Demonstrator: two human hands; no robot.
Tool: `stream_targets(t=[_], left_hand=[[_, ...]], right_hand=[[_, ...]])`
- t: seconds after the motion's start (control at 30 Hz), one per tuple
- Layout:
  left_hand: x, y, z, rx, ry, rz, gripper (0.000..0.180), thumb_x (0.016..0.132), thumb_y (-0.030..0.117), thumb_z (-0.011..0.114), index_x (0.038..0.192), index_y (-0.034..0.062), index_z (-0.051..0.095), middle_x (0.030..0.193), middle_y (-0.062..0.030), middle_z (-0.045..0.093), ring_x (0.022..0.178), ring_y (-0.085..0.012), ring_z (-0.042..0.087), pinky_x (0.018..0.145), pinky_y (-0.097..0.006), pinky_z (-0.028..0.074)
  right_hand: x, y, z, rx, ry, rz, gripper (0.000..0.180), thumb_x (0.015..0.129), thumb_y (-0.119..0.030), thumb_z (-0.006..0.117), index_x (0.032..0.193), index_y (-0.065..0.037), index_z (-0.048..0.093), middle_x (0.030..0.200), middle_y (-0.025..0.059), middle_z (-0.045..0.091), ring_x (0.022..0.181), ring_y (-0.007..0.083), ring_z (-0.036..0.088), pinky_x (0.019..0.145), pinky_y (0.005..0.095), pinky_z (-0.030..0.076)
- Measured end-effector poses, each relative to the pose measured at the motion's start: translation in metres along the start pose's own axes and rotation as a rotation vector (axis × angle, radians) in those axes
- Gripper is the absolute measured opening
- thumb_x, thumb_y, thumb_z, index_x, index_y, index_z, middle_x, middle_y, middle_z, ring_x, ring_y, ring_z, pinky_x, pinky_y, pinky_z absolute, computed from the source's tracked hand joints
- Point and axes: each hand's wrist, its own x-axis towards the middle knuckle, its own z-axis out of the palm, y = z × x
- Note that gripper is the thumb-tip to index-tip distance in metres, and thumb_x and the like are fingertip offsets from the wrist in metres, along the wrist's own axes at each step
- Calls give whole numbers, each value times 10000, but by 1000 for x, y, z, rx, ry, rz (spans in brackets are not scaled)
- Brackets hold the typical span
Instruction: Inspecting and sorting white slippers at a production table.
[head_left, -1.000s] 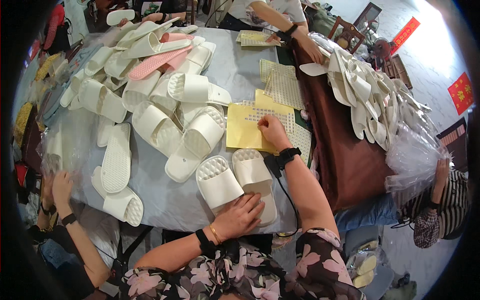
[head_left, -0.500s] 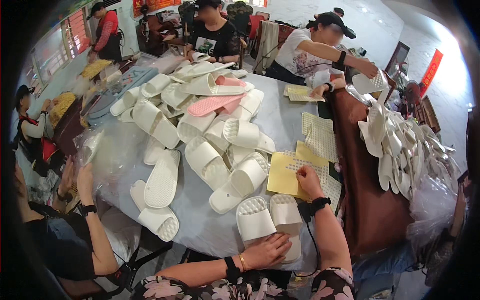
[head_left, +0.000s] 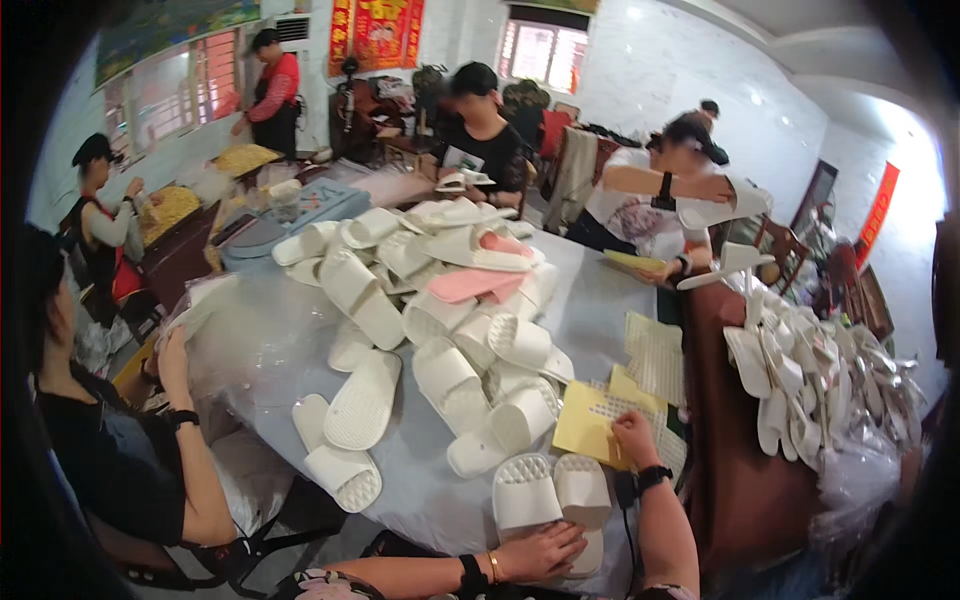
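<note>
Side by side at the near edge of the table lie two white slippers, the left slipper [head_left: 527,497] and the right slipper [head_left: 583,488]. My left hand [head_left: 545,550] rests flat over their heel ends, fingers stretched out. Over a yellow sheet of small labels [head_left: 588,424], my right hand [head_left: 636,442] has its fingers drawn together against the sheet's right part. Anything between those fingertips is too small to make out. Just beyond the pair spreads a heap of white slippers [head_left: 440,370], with a pink slipper [head_left: 468,286] on top.
Pale label sheets [head_left: 655,350] lie beyond my right hand. Clear plastic bags [head_left: 265,330] cover the table's left side, near a seated person. More white slippers [head_left: 790,370] pile on a brown surface [head_left: 715,430] at right. Across the table, two people handle slippers.
The view has tilted up, so the table sits lower. My hands stay at the slippers and the yellow sheet. The person at far right has lifted a yellow sheet.
</note>
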Motion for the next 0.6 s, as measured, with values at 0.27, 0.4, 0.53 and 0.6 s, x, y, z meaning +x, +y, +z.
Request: stream_targets(t=[0.27,0.4,0.53,0.6], left_hand=[[1,4,-4,-40,71,46,395,884,213,581,1191,-32,544,1175,-237,545,1145,-414,506,1005,-505,405],[0,3,-4,-30,83,62,415,893,224,581,1212,-39,540,1220,-246,537,1175,-421,496,1029,-507,390],[-2,3,-1,-29,45,47,437,900,240,586,1243,-25,526,1282,-232,514,1214,-403,484,1051,-492,383],[-2,0,-1,-21,36,39,446,898,246,591,1258,-8,519,1311,-215,499,1234,-372,482,1047,-469,396]], right_hand=[[-13,-17,-23,212,103,-3,109,781,-65,659,839,10,607,719,43,607,604,130,559,555,265,447],[-22,-19,-27,381,114,19,79,806,-42,653,844,-30,585,693,28,566,565,115,522,514,253,408],[-35,-22,-31,449,88,30,102,800,-24,658,866,-23,580,693,28,557,565,114,521,515,245,409],[-46,-28,-32,434,58,50,152,800,-16,659,924,-8,573,709,30,551,564,114,517,516,247,414]])
